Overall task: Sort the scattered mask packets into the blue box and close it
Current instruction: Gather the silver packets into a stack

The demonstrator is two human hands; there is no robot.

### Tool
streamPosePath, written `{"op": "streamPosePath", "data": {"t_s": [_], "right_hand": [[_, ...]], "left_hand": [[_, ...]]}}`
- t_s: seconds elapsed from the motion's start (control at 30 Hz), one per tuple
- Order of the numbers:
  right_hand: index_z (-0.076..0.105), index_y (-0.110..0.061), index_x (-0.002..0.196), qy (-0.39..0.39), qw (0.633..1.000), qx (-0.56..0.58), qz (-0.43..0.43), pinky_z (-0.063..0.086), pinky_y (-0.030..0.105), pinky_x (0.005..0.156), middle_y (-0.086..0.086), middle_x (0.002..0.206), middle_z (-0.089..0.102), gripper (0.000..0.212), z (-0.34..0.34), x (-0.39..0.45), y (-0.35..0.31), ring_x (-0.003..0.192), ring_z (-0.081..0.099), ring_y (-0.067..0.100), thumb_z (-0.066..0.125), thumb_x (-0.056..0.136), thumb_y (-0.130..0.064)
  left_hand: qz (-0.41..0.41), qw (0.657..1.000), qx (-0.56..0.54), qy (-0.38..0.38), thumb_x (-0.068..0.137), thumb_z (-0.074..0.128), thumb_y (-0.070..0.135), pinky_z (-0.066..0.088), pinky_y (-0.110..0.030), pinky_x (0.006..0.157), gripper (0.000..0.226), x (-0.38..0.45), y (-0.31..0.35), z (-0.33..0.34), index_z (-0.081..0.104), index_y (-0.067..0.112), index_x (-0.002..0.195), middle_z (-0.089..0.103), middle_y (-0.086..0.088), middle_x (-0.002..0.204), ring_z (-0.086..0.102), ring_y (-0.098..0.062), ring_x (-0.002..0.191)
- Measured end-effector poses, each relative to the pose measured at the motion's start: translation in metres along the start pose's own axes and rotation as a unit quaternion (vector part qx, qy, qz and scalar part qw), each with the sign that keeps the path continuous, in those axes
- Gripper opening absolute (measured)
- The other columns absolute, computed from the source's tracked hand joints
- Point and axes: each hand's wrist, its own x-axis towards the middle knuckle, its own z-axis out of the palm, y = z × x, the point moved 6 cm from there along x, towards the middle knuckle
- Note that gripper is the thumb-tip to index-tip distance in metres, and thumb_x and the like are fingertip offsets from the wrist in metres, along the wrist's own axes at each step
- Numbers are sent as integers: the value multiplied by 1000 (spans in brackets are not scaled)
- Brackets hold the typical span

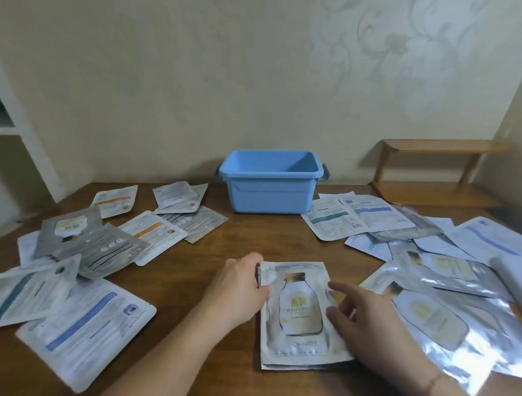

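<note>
Your stack (301, 314) of silver bottle-print packets lies low in the centre of the frame, on the brown surface (252, 245). Your left hand (239, 281) grips its upper left edge, thumb on top and fingers curled at the side. Your right hand (356, 310) rests on its right edge with spread, nearly straight fingers, grasping nothing.

The blue box (270, 180) stands open at mid-frame, just above the stack and well apart from it, near the wall. Its inside looks bare from this angle, and its grey side latches hang down.

To the left of the box and hands, loose packets (86, 322) lie scattered and overlapping: white ones with orange, blue and teal stripes, plus a few grey ones. To the right, another heap (445, 311) of shiny silver bottle-print packets sits just beside your right hand, with white striped packets (356, 216) beyond it, near the box's right side.

A wooden shelf (441, 171) stands at right of mid-frame against the patterned wall (199, 77).
</note>
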Motion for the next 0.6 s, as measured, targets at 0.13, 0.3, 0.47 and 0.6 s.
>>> {"op": "streamPosePath", "data": {"t_s": [0.13,0.3,0.47,0.6], "right_hand": [[56,-34,127,-13,999,-47,-17,50,23,71,-11,73,64,38,4,1,-6,75,59,4,59,90,-35],[65,-35,111,29,999,-41,20,43,15,61,-12,73,64,26,-26,-1,7,70,58,1,64,86,-44],[66,-35,109,119,975,-163,93,48,29,68,-18,90,61,30,-101,-15,60,81,58,6,63,83,-50],[62,-33,114,60,948,-256,176,50,31,78,-12,123,54,50,-117,-31,101,110,58,13,51,81,-69]], "left_hand": [[-25,999,-4,-24,87,72,37,39,-14,57,54,0,-3,3,49,35,136,63,13,93,57,0,82],[11,999,12,42,91,65,42,48,-20,74,43,-1,19,-5,53,34,131,54,15,106,54,-3,95],[142,989,-1,-45,91,59,52,44,-27,94,47,11,98,38,55,31,133,56,13,119,47,-9,114],[174,973,72,-130,91,58,54,42,-39,103,54,20,140,77,53,24,136,56,2,128,46,-20,122]]}}
